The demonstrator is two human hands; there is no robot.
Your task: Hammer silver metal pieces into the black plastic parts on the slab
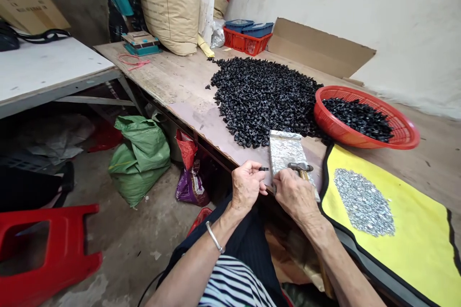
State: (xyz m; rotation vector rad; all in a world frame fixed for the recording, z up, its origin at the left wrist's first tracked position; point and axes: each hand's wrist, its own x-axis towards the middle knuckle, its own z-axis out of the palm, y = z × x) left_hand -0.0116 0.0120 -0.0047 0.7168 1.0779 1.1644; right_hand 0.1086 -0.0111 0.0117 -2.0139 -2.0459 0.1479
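Observation:
My left hand (248,184) is closed in a pinch on a small black plastic part (264,169), held just left of a worn metal block (288,151) at the table's front edge. My right hand (293,194) is closed over the near end of the block, its fingertips close to the left hand. A hammer (301,168) lies with its head above the block, and its wooden handle runs under my right hand and shows again below the forearm. Whatever the right fingertips pinch is hidden.
A large heap of black parts (266,96) covers the middle of the table. A red basket (406,129) holds more. Small shiny metal pieces (363,201) lie on a yellow mat (421,230). Sacks (169,5) stand behind; a red stool (65,249) is on the floor.

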